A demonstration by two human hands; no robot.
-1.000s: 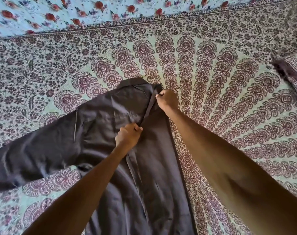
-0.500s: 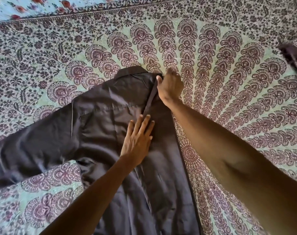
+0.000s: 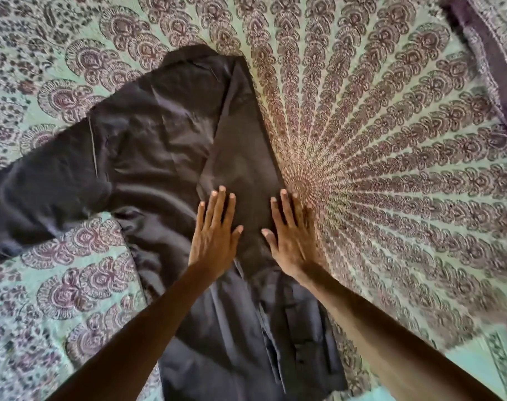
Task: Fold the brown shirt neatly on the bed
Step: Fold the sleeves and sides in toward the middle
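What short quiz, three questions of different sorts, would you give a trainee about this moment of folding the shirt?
1. True or false: both hands lie flat and open on the brown shirt.
2. Which part still spreads out unfolded? A) the sleeve on the left B) the sleeve on the right C) neither
3. Fill in: the shirt lies on a patterned ____.

Key:
1. True. The left hand and the right hand press the folded-over panel, fingers spread.
2. A. The sleeve reaches toward the left edge of the view.
3. Bedsheet.
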